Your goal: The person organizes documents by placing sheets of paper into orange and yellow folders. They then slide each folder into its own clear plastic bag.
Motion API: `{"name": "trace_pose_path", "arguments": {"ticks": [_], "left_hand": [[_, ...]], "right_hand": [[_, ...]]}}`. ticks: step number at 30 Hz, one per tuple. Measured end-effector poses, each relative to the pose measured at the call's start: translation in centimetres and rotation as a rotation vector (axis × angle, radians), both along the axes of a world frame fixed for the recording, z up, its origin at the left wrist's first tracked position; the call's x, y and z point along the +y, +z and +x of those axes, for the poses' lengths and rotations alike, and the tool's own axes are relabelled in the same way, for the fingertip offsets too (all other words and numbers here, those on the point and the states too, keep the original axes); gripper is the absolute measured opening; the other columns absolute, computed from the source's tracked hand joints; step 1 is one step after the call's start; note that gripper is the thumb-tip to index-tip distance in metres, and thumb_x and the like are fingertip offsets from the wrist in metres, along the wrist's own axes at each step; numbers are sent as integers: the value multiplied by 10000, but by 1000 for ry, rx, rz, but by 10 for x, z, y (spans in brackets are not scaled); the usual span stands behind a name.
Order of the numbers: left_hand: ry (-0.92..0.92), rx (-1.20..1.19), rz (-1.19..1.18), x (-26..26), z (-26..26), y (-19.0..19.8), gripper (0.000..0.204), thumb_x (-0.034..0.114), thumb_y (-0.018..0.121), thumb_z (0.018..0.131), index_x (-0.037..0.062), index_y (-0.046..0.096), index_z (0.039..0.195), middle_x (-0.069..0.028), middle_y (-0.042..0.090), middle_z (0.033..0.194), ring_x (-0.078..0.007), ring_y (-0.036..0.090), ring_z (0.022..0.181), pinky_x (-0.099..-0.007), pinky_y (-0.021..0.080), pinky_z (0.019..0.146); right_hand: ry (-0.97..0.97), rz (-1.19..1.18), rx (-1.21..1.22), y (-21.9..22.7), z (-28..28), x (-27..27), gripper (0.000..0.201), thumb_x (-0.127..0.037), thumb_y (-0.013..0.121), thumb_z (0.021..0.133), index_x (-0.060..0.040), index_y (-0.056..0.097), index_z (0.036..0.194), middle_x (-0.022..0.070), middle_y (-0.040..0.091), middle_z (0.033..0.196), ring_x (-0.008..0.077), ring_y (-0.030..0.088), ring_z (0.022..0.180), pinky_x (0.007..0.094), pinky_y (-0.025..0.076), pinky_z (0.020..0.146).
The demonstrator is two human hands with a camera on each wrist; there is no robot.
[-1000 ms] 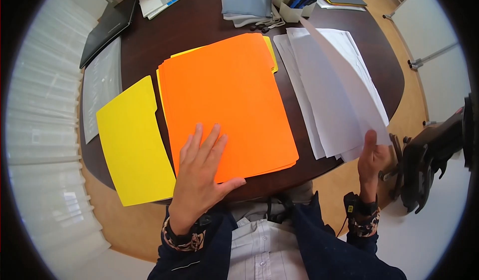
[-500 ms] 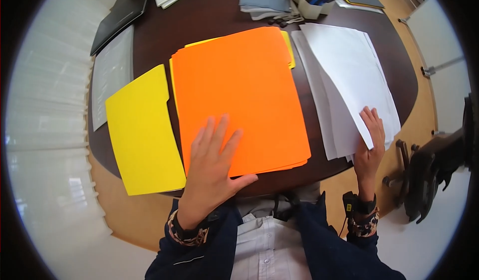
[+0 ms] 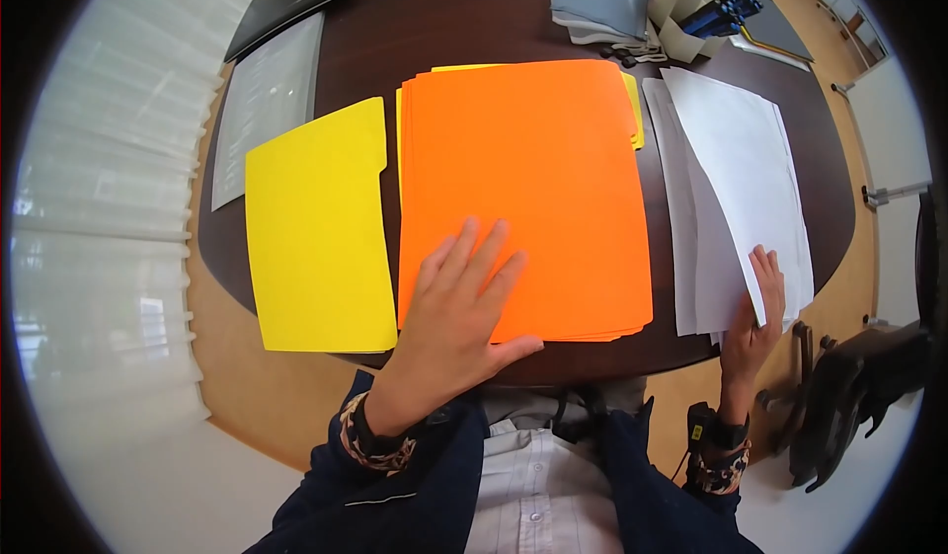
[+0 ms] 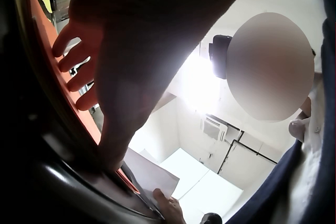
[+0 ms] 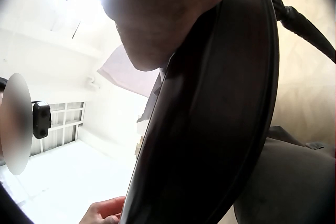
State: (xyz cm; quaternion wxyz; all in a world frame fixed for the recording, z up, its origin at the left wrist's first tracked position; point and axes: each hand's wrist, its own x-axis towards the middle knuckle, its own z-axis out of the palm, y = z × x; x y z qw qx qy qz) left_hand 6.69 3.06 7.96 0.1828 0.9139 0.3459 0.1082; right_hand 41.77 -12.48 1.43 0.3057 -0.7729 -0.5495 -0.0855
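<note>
A stack of orange file folders [image 3: 533, 179] lies at the middle of the dark table, with yellow folder edges showing under it. My left hand [image 3: 449, 302] rests on its near left part, fingers spread and fairly straight. To the right is a pile of white papers [image 3: 750, 149], whose top sheets bow up along their left edge. At the pile's near corner my right hand [image 3: 755, 327] holds the raised paper, fingers over its upper side and thumb hidden in the head view. The left wrist view shows that hand's thumb against the paper [image 4: 152, 176].
A yellow folder [image 3: 316, 238] lies left of the orange stack, beside a clear plastic sleeve [image 3: 272, 110] and a black laptop [image 3: 296, 1]. Grey pouches [image 3: 599, 1] and a pen holder [image 3: 691, 40] stand at the back right. A black chair [image 3: 854, 386] is off the table's right side.
My right hand has moved from the raised sheet's outer corner onto the pile's near corner, and the sheet has come down lower. The left hand stays on the orange folders; the head view has shifted.
</note>
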Motion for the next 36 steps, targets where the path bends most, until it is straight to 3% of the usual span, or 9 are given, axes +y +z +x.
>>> {"name": "trace_pose_path", "arguments": {"ticks": [15, 18, 20, 25, 27, 29, 30, 32, 36], "left_hand": [[-55, -50, -111, 1, -13, 6, 908, 488, 876, 724, 54, 546, 1450, -161, 454, 1587, -403, 365, 1497, -525, 334, 1192], [-65, -65, -144, 2, -13, 8, 816, 383, 873, 762, 58, 557, 1441, -153, 475, 1575, -400, 377, 1493, -508, 342, 1193], [-31, -61, -150, 0, -12, 8, 691, 223, 809, 816, 34, 560, 1432, -164, 482, 1565, -407, 380, 1489, -490, 346, 1195], [2, -76, -76, -5, -7, 0, 675, 12, 690, 777, -29, 520, 1429, -241, 501, 1500, -447, 400, 1457, -517, 323, 1209], [96, -425, -187, -4, -14, -2, 550, 7, 648, 871, -46, 528, 1406, -231, 579, 1405, -415, 527, 1356, -467, 394, 1157], [407, -641, -560, -26, -39, -17, 358, 155, 496, 1072, -24, 546, 1378, -165, 568, 1409, -293, 519, 1353, -395, 396, 1141], [407, -642, -560, -29, -42, -27, 358, 155, 496, 1072, -24, 546, 1378, -165, 568, 1409, -293, 519, 1353, -395, 396, 1141], [405, -1042, -289, -33, -48, -45, 411, 228, 504, 1089, -22, 493, 1415, -120, 563, 1357, -248, 540, 1269, -382, 420, 1101], [596, -1176, -253, -43, -49, -59, 455, 251, 498, 1093, -26, 442, 1450, -122, 545, 1389, -257, 531, 1283, -376, 422, 1088]], "right_hand": [[13, -5, -10, 0, 1, 1, 397, -239, 411, 1093, -57, 672, 1332, 128, 656, 1405, 368, 504, 1422, 502, 322, 1221], [18, -3, -14, -1, 2, -1, 402, -259, 418, 1095, -46, 676, 1318, 136, 661, 1394, 372, 511, 1414, 496, 325, 1216], [19, 5, -1, 1, 0, 1, 405, -269, 424, 1094, -40, 678, 1310, 140, 663, 1390, 375, 515, 1409, 491, 330, 1210], [7, 25, 12, 1, -2, 2, 422, -314, 432, 1103, -39, 675, 1312, 137, 671, 1375, 381, 511, 1410, 479, 333, 1205], [4, 10, 7, 1, -1, 0, 433, -319, 420, 1109, -38, 665, 1329, 138, 660, 1393, 375, 505, 1416, 479, 326, 1209], [5, -3, 6, 4, -3, -1, 444, -324, 407, 1115, -37, 656, 1346, 139, 649, 1410, 369, 500, 1422, 479, 320, 1214], [-24, -11, 161, 9, -5, -3, 459, -333, 398, 1120, -34, 642, 1367, 149, 630, 1433, 363, 491, 1431, 475, 315, 1217], [-117, -61, 494, 14, -8, -11, 508, -364, 374, 1129, -11, 596, 1419, 184, 581, 1483, 351, 468, 1450, 462, 307, 1221], [-50, -45, 354, 46, -50, 3, 541, -378, 371, 1130, 19, 563, 1441, 205, 576, 1474, 374, 459, 1454, 473, 300, 1220]]}}
